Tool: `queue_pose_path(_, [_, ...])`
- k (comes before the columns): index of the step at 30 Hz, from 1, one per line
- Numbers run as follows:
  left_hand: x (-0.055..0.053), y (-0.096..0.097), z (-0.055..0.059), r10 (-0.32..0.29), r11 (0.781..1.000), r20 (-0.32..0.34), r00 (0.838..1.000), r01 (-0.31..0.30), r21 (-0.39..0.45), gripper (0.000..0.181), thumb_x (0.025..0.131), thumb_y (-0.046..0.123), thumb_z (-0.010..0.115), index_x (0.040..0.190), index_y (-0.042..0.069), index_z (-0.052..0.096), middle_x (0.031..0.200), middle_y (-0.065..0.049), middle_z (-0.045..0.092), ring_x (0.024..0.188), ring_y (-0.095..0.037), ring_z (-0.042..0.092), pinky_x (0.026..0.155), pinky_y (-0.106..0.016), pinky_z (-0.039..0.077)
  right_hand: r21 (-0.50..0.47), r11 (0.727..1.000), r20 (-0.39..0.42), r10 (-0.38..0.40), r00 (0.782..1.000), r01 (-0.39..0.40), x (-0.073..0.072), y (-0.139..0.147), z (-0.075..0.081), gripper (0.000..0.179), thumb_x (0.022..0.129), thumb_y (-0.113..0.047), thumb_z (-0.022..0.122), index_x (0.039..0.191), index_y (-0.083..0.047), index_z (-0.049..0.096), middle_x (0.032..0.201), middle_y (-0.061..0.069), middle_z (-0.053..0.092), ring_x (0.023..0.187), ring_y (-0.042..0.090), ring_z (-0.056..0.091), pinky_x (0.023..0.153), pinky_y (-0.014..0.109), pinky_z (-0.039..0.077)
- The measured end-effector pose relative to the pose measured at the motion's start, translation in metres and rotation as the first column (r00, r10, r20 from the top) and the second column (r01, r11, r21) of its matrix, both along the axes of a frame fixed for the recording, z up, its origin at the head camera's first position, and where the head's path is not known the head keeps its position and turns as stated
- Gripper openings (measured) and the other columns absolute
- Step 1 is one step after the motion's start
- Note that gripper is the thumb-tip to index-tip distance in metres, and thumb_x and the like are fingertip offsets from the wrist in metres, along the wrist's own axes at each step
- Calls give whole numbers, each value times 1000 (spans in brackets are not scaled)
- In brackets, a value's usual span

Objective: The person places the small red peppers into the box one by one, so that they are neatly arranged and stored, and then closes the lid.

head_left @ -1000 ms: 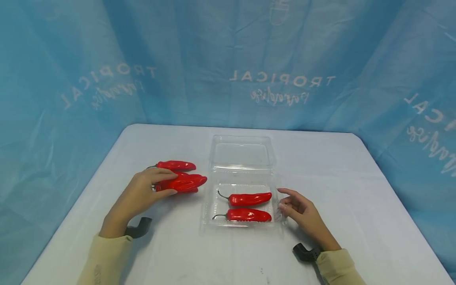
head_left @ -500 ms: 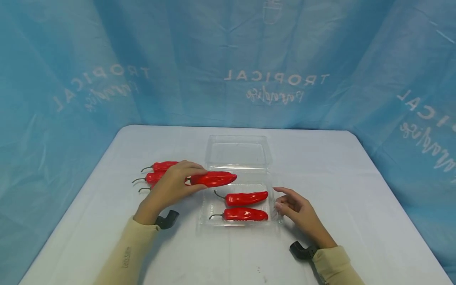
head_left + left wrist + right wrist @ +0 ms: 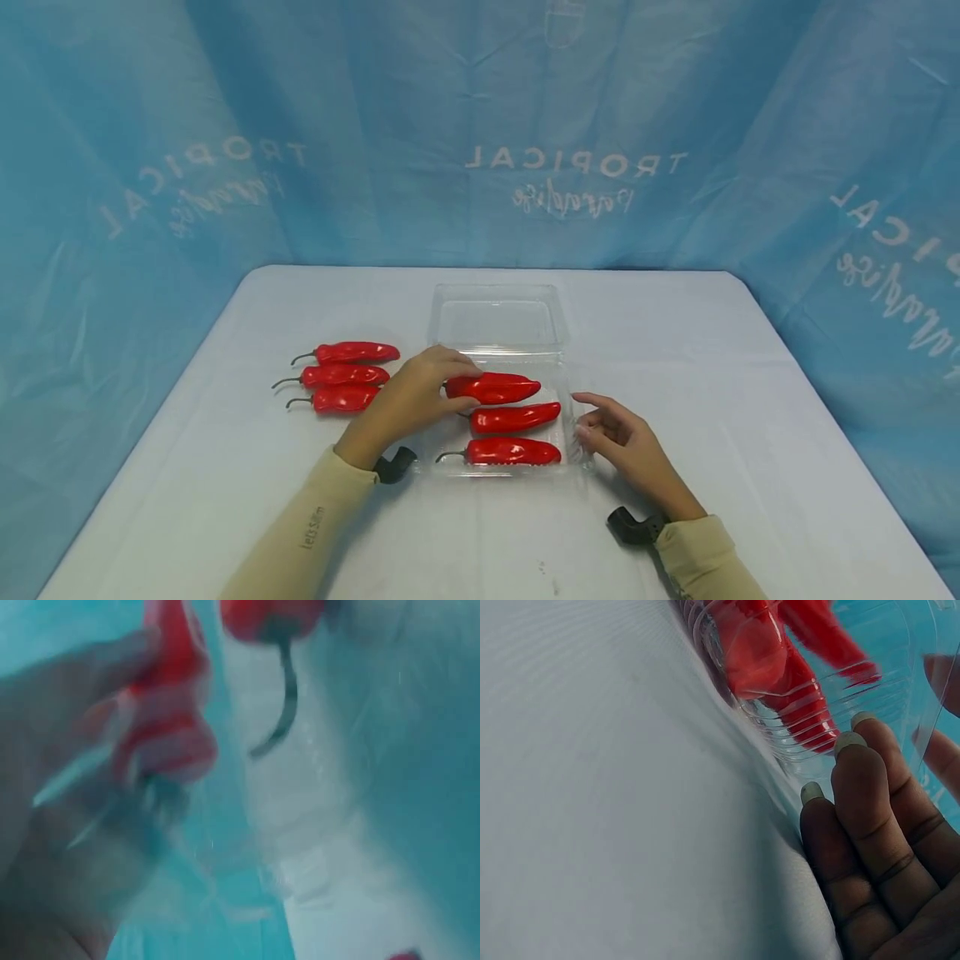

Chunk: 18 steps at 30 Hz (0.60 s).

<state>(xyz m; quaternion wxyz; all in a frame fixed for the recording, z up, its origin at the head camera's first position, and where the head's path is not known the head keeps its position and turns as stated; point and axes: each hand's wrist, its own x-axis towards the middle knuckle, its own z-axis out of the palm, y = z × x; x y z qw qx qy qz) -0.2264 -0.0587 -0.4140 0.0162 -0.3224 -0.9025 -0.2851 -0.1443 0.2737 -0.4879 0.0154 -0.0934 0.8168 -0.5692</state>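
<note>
My left hand (image 3: 420, 396) pinches a red chili pepper (image 3: 498, 388) at its stem end, low over the back part of a clear plastic clamshell box (image 3: 498, 472). The left wrist view is blurred but shows this pepper (image 3: 169, 746) between thumb and fingers. Two more red peppers, a middle one (image 3: 517, 417) and a front one (image 3: 513, 451), lie side by side in the box, stems to the left. At the box's right side, my right hand (image 3: 626, 446) holds the rim with thumb and index. Its other fingers (image 3: 862, 795) curl against the ribbed outer wall.
Left of the box, three red peppers lie in a row on the white table (image 3: 187, 475): a back one (image 3: 356, 352), a middle one (image 3: 345, 375) and a front one (image 3: 341, 399). The box's lid (image 3: 498, 321) lies folded open behind it. A blue curtain (image 3: 405, 208) surrounds the table.
My left hand has lifted a pepper from the pile on the left and carried it right, over the box, then lowered it beside the other two. The right hand has stayed at the box.
</note>
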Motion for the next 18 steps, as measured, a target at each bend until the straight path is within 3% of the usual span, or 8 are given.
queue_pose_path(11, [2,20,-30,-8,996,-51,999,4,-86,48,80,32,89,123,16,75,117,1,72,109,-17,65,88,-30,59,8,1000,44,-25,999,25,2,-2,-3,48,97,-23,73,143,-17,57,106,11,69,83,24,69,76,30,61])
queue_pose_path(18, [0,21,-29,-59,990,-31,998,55,-132,46,90,34,80,132,17,71,124,0,72,115,-19,65,95,-39,57,1,999,32,-32,999,32,0,-2,0,49,97,-23,72,143,-16,57,107,11,69,83,23,69,75,29,60])
